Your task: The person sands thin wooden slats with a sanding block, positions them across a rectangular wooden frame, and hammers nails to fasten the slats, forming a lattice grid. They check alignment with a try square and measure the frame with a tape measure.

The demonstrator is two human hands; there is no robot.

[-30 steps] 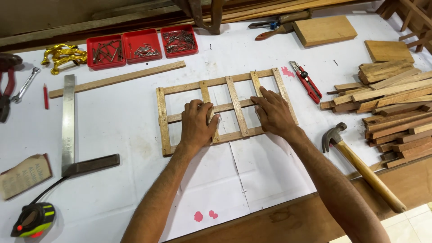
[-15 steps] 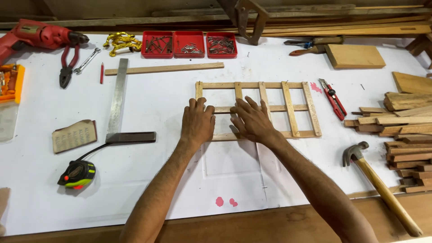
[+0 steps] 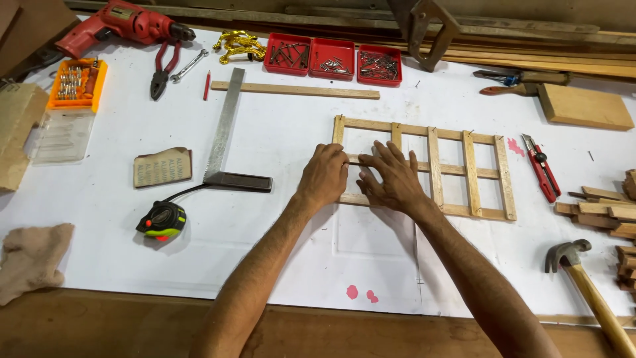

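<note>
Wooden lattice frame [image 3: 450, 169]: lay flat on the white tabletop [image 3: 278, 139], the landmark for all places below.
Left hand [image 3: 324, 176]: rested palm down on the frame's left end, fingers curled over the left upright and the middle rail; it pressed rather than gripped.
Right hand [image 3: 392, 178]: lay flat just right of the left hand, fingers spread across the middle rail and the second upright; nothing was clasped.
Loose wooden strip [image 3: 295, 89]: lay beyond the frame, parallel to its top rail.
Red trays [image 3: 332, 56]: three in a row beyond the strip, holding nails or screws.
Try square [image 3: 225, 142]: lay left of the frame, blade pointing away from the person.
Tape measure [image 3: 161, 221]: lay left of the frame, nearer the person than the square.
Red utility knife [image 3: 542, 167]: lay just right of the frame.
Hammer [image 3: 586, 282]: lay right of the frame, near the tabletop's front edge.
Red drill [image 3: 122, 25]: lay far left, beyond the frame.
</note>
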